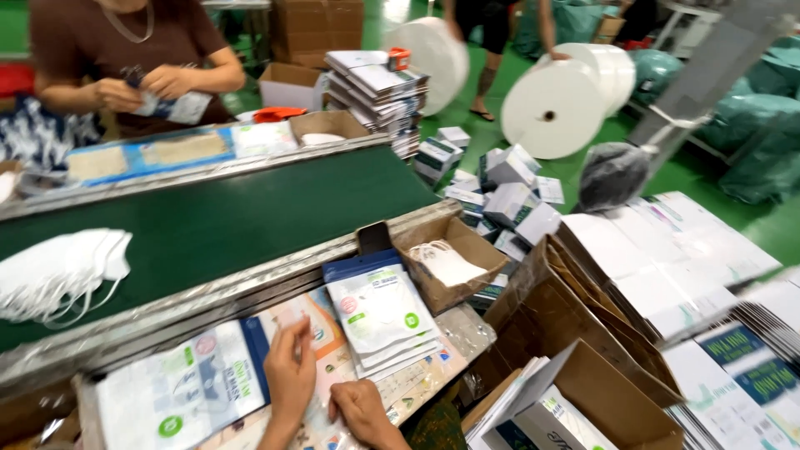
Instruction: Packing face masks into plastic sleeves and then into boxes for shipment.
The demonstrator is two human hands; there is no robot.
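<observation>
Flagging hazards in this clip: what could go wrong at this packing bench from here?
The stack of pouches leans beside the left hand and right hand; a nudge might slide it off the bench edge. The small open box sits at the belt's rim and could tip onto the cartons below.

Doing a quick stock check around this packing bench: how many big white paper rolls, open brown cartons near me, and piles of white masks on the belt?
Big white rolls: 3
Open brown cartons: 3
Mask piles on the green belt: 1
Total: 7
</observation>
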